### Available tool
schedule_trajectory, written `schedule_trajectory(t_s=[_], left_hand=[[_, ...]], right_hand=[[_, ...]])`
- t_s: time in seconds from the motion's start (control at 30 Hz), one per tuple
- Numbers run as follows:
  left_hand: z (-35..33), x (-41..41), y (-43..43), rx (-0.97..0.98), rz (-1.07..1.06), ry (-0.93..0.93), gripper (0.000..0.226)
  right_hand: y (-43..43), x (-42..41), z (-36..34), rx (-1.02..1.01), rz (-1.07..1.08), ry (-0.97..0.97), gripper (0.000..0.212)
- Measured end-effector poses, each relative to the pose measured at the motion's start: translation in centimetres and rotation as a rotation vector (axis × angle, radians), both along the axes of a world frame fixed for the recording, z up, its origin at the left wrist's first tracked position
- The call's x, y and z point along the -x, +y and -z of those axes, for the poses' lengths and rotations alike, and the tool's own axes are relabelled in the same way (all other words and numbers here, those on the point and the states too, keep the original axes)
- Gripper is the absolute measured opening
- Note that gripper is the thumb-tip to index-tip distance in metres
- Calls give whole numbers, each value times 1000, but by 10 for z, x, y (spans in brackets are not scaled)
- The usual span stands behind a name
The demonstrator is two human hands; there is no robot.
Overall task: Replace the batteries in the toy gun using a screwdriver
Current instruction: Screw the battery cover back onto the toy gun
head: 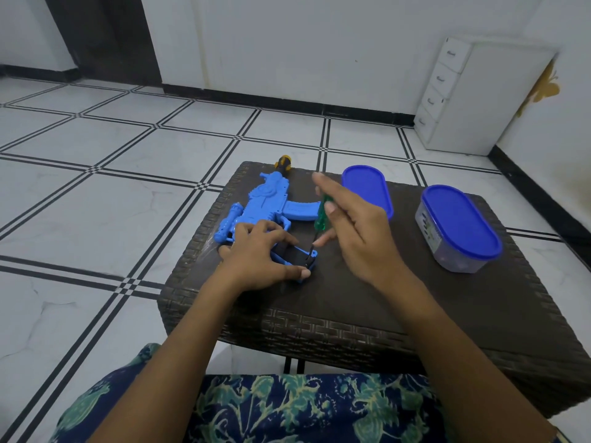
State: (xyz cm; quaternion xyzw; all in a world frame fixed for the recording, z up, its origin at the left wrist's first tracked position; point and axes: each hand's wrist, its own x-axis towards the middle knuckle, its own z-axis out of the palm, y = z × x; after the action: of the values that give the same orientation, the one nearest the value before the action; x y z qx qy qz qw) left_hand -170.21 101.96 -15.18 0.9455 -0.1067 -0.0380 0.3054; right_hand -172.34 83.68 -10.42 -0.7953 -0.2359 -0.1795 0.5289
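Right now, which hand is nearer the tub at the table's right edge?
Right. The right hand, holding the screwdriver, is left of the tub; the left hand lies farther left, on the toy gun.

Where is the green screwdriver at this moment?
In the head view the green screwdriver stands tilted near the middle of the table, pinched by the right hand; its tip meets the grip of the toy gun, held by the left hand.

Toy gun (271, 203) partly under left hand (262, 260)
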Motion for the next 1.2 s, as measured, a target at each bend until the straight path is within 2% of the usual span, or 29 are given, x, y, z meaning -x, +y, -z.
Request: schedule_trajectory(t_s=[0.17,0.33,0.5,0.63,0.8,0.93,1.07,1.2], left_hand=[[0,0,1,18,5,8,52],[2,-1,1,14,10,3,53],[4,-2,1,22,14,0,55],[5,-3,1,20,9,-5,58],[3,-2,1,13,15,-9,53],[3,-2,1,13,18,-11,54],[3,-2,1,8,13,-6,53],[2,-2,0,-2,8,-4,55]], right_hand=[[1,-2,4,-57,81,-66,29],[0,1,1,-101,-18,45,41],[0,3,0,-82,107,-38,33],[2,3,4,-161,-45,93,46],[2,1,9,-136,83,5,50],[4,2,10,-225,-14,96,47],[4,5,5,-257,100,55,38],[6,5,5,-303,8,112,49]])
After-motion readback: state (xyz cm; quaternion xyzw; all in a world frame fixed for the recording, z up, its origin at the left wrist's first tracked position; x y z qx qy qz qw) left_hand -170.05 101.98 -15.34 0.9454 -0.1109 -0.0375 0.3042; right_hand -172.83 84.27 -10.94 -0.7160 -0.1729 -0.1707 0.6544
